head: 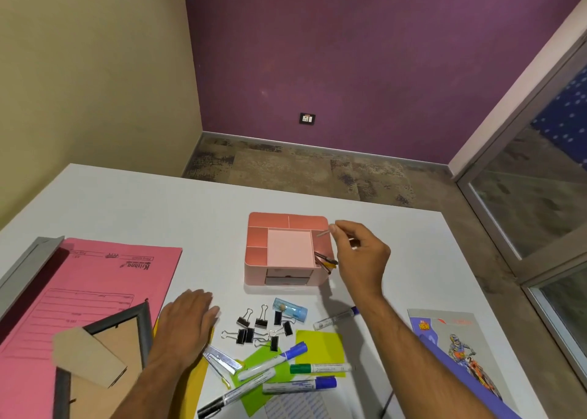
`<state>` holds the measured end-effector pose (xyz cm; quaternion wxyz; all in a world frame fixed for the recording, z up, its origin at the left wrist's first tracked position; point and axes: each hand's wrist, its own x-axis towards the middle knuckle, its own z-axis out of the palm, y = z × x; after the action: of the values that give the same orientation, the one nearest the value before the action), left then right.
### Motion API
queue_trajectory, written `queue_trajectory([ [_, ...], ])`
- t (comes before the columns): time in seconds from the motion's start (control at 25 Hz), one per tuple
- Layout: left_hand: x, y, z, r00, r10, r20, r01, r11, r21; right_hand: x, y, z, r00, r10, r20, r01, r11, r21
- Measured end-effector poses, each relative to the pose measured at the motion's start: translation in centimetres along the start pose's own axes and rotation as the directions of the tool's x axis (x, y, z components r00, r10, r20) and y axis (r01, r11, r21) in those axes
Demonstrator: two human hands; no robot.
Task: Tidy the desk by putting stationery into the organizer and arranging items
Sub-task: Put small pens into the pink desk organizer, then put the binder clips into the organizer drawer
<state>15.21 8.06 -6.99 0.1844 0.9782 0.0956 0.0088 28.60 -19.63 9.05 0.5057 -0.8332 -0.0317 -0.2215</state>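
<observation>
Early stage, by the look of it. Right hand (360, 253) pinched a thin stick (324, 233) over the pink organizer (287, 247), right slot, w/ a few pencils (325, 262) already in. Left hand (185, 323) lay flat on desk (158, 202). Markers (276, 360), binder clips (254, 328), stapler (222, 360) etc. were left out.

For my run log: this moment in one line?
right hand: pinches thin stick over organizer | left hand: flat on desk

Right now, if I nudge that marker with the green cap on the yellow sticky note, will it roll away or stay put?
The marker with the green cap looks round-barrelled, so it would probably roll if pushed sideways. It lies half on the yellow sticky note, whose paper may slow it slightly. It seems stiff and light, likely easy to pinch up.
</observation>
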Motion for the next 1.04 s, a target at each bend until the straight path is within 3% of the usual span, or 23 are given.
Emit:
queue_trajectory([
  [0.08,0.2,-1.0,0.8,0.998,-0.047,0.046,0.047,0.999,0.004,0.9,1.2,0.9,0.999,-0.024,0.039,0.028,0.991,-0.127],
  [0.24,1.0,-0.5,1.6,0.996,-0.068,0.052,0.069,0.998,-0.015,1.3,3.8,2.1,0.985,0.108,0.136,-0.068,0.961,-0.269],
  [0.36,1.7,-1.3,2.1,0.999,-0.047,0.009,0.047,0.999,0.013,1.1,4.9,2.4,0.969,0.193,0.156,-0.138,0.942,-0.306],
  [0.6,1.5,-1.4,2.3,0.998,-0.047,0.05,0.043,0.997,0.069,1.0,7.2,2.3,0.954,0.264,0.14,-0.203,0.917,-0.342],
  [0.72,1.5,-1.4,2.3,0.998,-0.054,0.045,0.049,0.994,0.096,0.5,8.0,2.3,0.956,0.264,0.129,-0.211,0.922,-0.325],
  [0.84,1.5,-1.4,2.2,0.997,-0.048,0.055,0.041,0.992,0.122,-0.5,6.6,2.3,0.981,0.192,0.002,-0.185,0.948,-0.259],
  [1.04,1.6,-1.5,2.2,0.998,-0.038,0.05,0.03,0.989,0.141,-4.3,1.4,1.5,0.978,0.166,-0.122,-0.166,0.986,0.016],
])
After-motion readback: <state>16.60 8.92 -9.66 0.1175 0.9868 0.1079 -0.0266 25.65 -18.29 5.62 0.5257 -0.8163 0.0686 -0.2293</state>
